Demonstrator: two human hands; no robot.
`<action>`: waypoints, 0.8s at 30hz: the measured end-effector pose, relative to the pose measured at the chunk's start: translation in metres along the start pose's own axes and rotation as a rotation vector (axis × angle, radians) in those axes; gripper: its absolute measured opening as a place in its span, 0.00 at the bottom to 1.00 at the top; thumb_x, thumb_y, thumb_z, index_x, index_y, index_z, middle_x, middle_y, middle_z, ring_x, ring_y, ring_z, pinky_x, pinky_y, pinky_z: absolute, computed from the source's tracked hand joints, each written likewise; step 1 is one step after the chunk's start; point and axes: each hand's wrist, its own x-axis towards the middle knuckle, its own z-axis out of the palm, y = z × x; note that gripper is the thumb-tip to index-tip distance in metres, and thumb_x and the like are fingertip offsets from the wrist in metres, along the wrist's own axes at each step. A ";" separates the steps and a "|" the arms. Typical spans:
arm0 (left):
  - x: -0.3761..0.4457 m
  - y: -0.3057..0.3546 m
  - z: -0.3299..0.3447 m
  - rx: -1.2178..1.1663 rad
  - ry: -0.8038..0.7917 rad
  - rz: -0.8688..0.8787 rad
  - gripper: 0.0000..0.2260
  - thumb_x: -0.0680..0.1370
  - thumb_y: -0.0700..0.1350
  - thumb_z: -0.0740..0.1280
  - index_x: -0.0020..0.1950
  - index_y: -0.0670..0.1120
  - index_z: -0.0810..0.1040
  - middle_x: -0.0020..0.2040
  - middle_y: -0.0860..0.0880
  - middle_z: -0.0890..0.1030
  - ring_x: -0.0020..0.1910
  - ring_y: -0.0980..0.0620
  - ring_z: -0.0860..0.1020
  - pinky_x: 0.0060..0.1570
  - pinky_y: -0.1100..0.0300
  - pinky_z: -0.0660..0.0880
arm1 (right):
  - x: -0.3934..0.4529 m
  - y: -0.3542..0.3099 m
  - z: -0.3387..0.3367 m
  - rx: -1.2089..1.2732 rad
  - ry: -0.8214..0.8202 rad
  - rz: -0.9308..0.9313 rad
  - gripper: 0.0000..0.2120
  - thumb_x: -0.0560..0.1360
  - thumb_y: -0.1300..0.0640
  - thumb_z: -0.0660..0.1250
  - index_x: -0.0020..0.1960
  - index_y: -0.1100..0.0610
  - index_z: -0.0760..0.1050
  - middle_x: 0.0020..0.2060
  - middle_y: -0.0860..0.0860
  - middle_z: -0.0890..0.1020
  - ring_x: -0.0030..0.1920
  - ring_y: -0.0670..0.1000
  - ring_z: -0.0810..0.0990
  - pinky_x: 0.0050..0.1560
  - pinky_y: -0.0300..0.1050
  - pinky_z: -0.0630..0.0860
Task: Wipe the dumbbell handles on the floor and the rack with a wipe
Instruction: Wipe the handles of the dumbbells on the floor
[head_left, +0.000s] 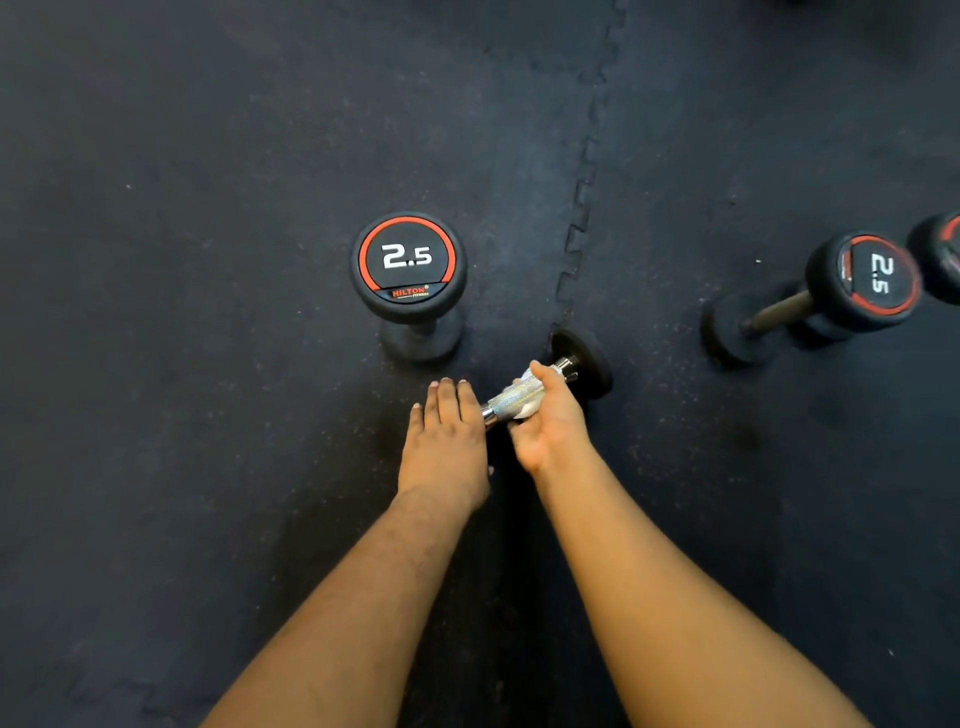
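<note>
Both bare forearms reach forward and down, side by side. The left hand (444, 441) lies palm down, fingers straight and together, just to the left of the knurled chrome dumbbell handle (511, 400) and resting over its near end. The right hand (545, 421) is turned palm-inward, fingers and thumb curled round that handle, pressing a white wipe (527, 408) against it. The two wrists sit close together, not touching.

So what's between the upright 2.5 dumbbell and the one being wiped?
Bare mat in the head view; its seam passes just right of that gap.
</note>
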 end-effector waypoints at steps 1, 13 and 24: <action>0.000 0.000 -0.001 0.000 -0.003 0.001 0.49 0.78 0.56 0.71 0.81 0.38 0.39 0.82 0.36 0.46 0.82 0.40 0.45 0.80 0.44 0.50 | 0.004 -0.005 0.000 0.000 -0.021 0.008 0.07 0.80 0.56 0.66 0.52 0.60 0.75 0.42 0.56 0.78 0.43 0.54 0.79 0.59 0.53 0.75; 0.000 0.002 0.000 -0.004 -0.001 0.001 0.50 0.77 0.56 0.71 0.82 0.38 0.40 0.82 0.36 0.47 0.82 0.40 0.46 0.80 0.44 0.51 | 0.009 -0.022 0.000 0.095 0.019 -0.064 0.04 0.78 0.58 0.68 0.45 0.57 0.75 0.39 0.53 0.79 0.41 0.53 0.79 0.53 0.51 0.76; 0.000 0.003 0.002 0.027 -0.001 0.000 0.49 0.78 0.56 0.70 0.81 0.38 0.39 0.82 0.37 0.46 0.82 0.40 0.46 0.80 0.44 0.50 | 0.008 -0.016 -0.003 0.080 -0.002 -0.069 0.07 0.80 0.57 0.65 0.43 0.57 0.74 0.31 0.54 0.80 0.34 0.53 0.81 0.42 0.48 0.77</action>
